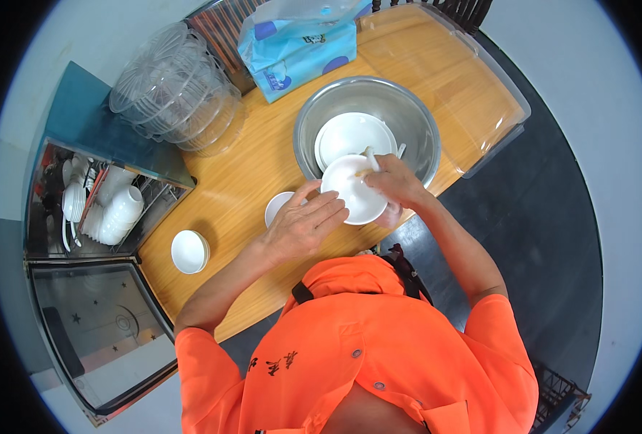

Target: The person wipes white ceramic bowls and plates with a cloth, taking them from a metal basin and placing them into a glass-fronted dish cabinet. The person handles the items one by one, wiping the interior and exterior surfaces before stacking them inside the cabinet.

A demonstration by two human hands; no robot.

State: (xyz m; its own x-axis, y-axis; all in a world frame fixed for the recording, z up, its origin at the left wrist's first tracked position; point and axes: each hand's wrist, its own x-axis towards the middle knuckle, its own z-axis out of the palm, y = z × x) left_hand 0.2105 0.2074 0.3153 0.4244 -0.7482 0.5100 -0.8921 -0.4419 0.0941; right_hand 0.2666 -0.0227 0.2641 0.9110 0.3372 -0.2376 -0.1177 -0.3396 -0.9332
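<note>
Both hands on white bowl (353, 197): left fingers (326, 211) spread under rim, right fingers (380, 176) pinching cloth inside.

This looks like a dishwashing corner of a kitchen or canteen. At centre frame a wooden table (248, 181) carries a big steel basin (407, 119) with white plates (353, 134) inside. At the left edge an open cabinet (82, 253) shows a rack full of white bowls and dishes (115, 210), its glass door (104, 325) swung down at lower left. Stacked clear plastic covers (176, 90) sit upper left, a blue pack of tissues (299, 50) at top centre. The person wears an orange work shirt (379, 347) at the bottom of the frame.
</note>
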